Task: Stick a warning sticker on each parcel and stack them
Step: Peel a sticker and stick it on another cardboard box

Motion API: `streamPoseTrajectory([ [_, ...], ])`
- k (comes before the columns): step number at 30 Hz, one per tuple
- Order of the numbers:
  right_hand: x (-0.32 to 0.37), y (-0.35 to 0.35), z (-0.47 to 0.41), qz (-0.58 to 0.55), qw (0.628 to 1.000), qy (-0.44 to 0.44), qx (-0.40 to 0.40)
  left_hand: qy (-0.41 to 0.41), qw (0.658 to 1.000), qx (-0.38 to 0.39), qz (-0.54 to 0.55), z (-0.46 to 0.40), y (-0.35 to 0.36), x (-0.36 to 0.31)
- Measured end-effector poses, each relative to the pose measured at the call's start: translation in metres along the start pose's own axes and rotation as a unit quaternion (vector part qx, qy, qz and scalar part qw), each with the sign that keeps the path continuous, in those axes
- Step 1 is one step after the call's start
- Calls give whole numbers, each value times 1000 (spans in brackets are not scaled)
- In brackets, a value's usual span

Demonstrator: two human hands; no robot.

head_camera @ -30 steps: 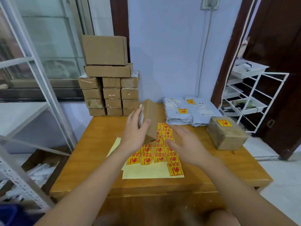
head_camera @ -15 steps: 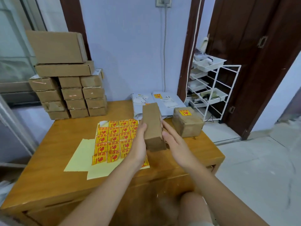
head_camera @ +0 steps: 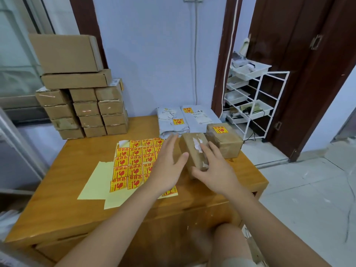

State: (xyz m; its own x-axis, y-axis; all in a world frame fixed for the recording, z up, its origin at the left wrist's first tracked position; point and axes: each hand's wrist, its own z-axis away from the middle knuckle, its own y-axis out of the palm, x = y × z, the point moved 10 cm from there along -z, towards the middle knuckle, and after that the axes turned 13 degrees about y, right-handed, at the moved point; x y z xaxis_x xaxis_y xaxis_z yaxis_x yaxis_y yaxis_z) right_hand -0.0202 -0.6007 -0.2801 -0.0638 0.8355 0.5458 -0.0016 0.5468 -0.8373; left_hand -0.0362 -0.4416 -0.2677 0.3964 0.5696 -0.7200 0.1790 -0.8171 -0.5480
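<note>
The small brown cardboard parcel, taped and scuffed white on top, lies near the tabletop's right edge, just beside a stickered brown box. It looks light and stiff, its tape probably slick, so holding it by the long sides seems best. The right hand curls round its near end; the left hand is spread flat alongside, above the yellow-and-red warning sticker sheet.

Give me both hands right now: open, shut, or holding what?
Left hand: open, fingers straight, over the sticker sheet beside the small box.
Right hand: on the small box, thumb curled round its near end.
</note>
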Motion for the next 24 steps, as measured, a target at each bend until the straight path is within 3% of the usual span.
streamPoseTrajectory([
  [6,-7,16,-6,152,988,30,-4,-12,989,89,-117,15,4,19],
  [19,-6,20,-8,245,969,19,-25,5,963,142,-229,41,-15,34],
  [24,40,5,10,245,962,-83,-91,-1,950,149,-276,52,-49,50],
])
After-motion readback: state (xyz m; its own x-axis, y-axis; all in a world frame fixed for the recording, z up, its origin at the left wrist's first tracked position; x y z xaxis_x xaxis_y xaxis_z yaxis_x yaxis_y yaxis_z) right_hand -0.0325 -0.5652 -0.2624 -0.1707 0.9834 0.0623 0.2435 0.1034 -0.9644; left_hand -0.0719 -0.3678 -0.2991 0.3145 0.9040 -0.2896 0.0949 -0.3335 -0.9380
